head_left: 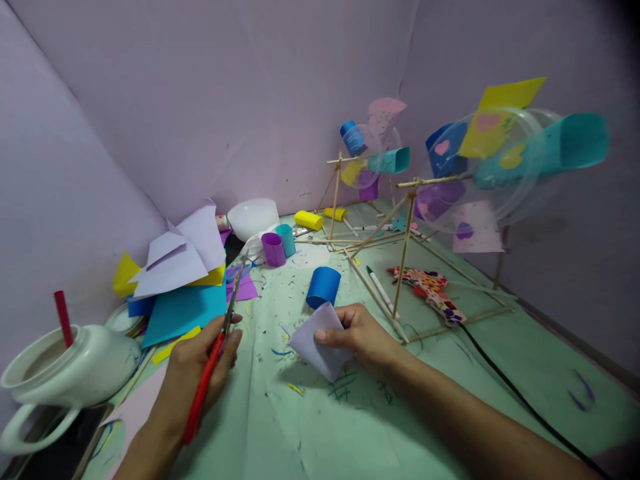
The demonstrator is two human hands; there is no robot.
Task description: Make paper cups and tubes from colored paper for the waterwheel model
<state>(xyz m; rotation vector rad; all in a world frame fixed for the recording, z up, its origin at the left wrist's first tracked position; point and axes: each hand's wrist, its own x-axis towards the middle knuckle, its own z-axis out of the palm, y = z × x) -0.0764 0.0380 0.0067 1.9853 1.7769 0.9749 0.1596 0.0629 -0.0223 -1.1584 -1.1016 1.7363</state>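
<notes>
My left hand (pixel 207 363) is closed around red-handled scissors (pixel 205 390), whose blades point up and away from me. In my right hand (pixel 355 333), a small pale lilac piece of paper (pixel 320 347) is pinched between thumb and fingers. Just beyond that paper a blue paper tube (pixel 323 287) rests on the green table cover (pixel 280 433). Farther back, a purple tube (pixel 273 249) and a teal tube (pixel 285 240) stand side by side. The scissors and the paper are apart.
Two stick frames (pixel 407 260) with clear wheels bearing coloured paper stand at the right. A patterned glue gun (pixel 433 290) with a black cord lies beneath. Paper sheets (pixel 187 313) and a white teapot (pixel 90 367) are at the left. A white bowl (pixel 254 219) sits behind.
</notes>
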